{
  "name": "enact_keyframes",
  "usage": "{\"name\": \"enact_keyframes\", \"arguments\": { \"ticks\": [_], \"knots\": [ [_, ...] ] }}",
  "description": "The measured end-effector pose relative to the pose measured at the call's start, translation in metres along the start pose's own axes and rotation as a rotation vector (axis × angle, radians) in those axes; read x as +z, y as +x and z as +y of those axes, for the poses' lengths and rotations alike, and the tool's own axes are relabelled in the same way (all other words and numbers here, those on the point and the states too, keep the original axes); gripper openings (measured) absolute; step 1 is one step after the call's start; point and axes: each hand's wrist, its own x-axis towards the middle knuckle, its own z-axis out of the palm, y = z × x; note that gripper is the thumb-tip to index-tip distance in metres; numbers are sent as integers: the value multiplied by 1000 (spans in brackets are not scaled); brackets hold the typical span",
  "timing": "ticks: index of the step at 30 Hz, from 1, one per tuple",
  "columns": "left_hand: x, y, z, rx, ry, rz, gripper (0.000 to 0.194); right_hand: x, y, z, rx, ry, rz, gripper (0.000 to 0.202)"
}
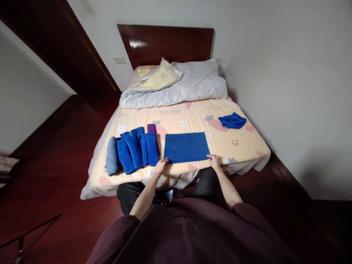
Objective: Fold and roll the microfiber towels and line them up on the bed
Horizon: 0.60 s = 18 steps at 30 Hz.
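Note:
A blue towel (187,147) with a thin green edge lies spread flat on the bed in front of me. At its near left corner, my left hand (161,166) is closed with the fingertips on the fabric. My right hand (213,162) pinches the near right corner in the same way. Just left of the flat towel is a row of rolled blue towels (134,150), with a grey-blue rolled towel (112,157) at its outer end and a purple one (151,128) at the back. A crumpled blue towel (233,120) rests farther off to the right.
The bed (181,113) has a patterned cream sheet. A bunched white quilt (200,79) lies across its far end, before a dark wooden headboard (167,44). White wall (288,91) stands to the right. A thin black stand (30,231) is on the red floor at lower left.

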Motion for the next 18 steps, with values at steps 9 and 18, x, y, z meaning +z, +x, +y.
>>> {"name": "enact_keyframes", "arguments": {
  "ticks": [9, 18],
  "knots": [
    [0, -20, 11, -151, -251, 165, 41, -17, -8, 12, 50, 157, -65, 32],
    [-13, -11, 23, -348, -377, 267, 25, -13, 0, 10, 136, 219, -48, 33]
  ]
}}
